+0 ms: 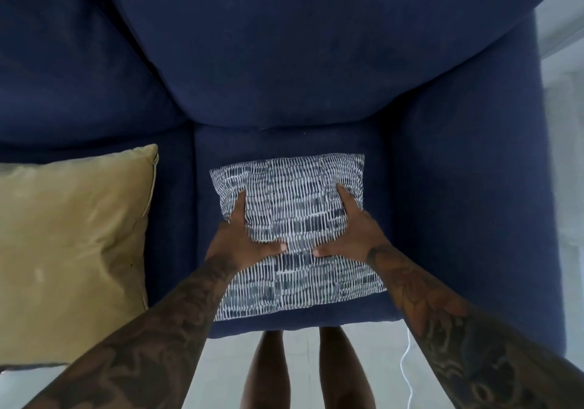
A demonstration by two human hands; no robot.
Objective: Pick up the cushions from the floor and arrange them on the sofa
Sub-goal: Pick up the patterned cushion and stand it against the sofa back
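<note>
Lying flat on the right-hand seat of the navy sofa, the patterned cushion, white with rows of short blue-grey dashes, is held from above by both hands. The left hand grips the cushion's left edge, fingers wrapped over the side and pressed into the fabric, thumb stretched inward across the top face. The right hand mirrors it on the right edge, fingers curled over the side, thumb pointing inward; the two thumb tips lie near one another at the cushion's middle without touching. The fabric puckers at both gripped edges. The cushion's far edge lies near the sofa's back cushion but apart from it, with a strip of seat showing between; its near edge reaches almost to the seat's front. The sofa's right armrest stands just beside the cushion's right side. A gold cushion rests on the neighbouring seat to the left, apart from the patterned one, with the seam between the seats lying between them. Both forearms are bare and tattooed. Below the seat front, the person's bare legs stand on a pale floor, and a thin white cable trails down the floor beside the right leg.
</note>
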